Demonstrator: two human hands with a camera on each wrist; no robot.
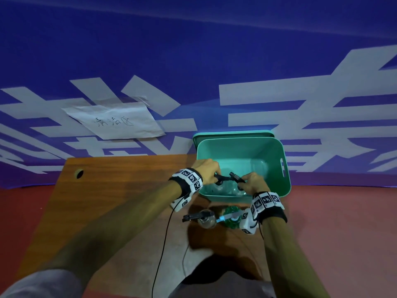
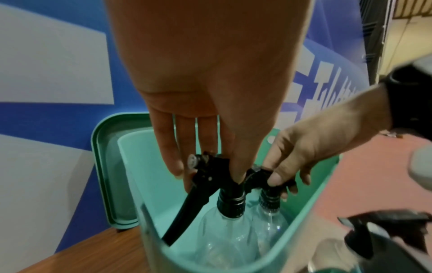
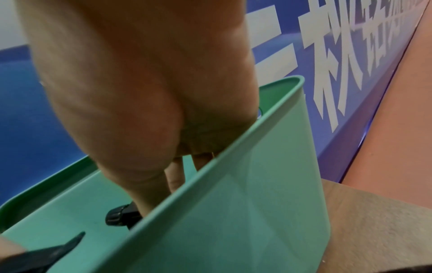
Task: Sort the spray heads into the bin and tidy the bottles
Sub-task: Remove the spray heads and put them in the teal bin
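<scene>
A teal bin (image 1: 277, 151) stands at the table's far right corner with two clear bottles (image 2: 224, 232) upright inside, side by side. Each bottle carries a black spray head. My left hand (image 1: 216, 175) reaches down into the bin and grips the left black spray head (image 2: 210, 171) by its neck, fingers and thumb curled round it. My right hand (image 1: 243, 184) pinches the right black spray head (image 2: 271, 197) on the second bottle (image 2: 268, 219). In the right wrist view the bin wall (image 3: 233, 212) hides most of my fingers (image 3: 175, 177); only a black tip of the head (image 3: 121, 215) shows.
In front of the bin on the wooden table (image 1: 111, 201) stand a clear bottle with a black spray head (image 1: 202, 217) and a green bottle with a white-and-blue head (image 1: 232, 217). The bin's lid (image 1: 234, 134) leans behind it. A paper note (image 1: 116, 121) hangs on the blue wall.
</scene>
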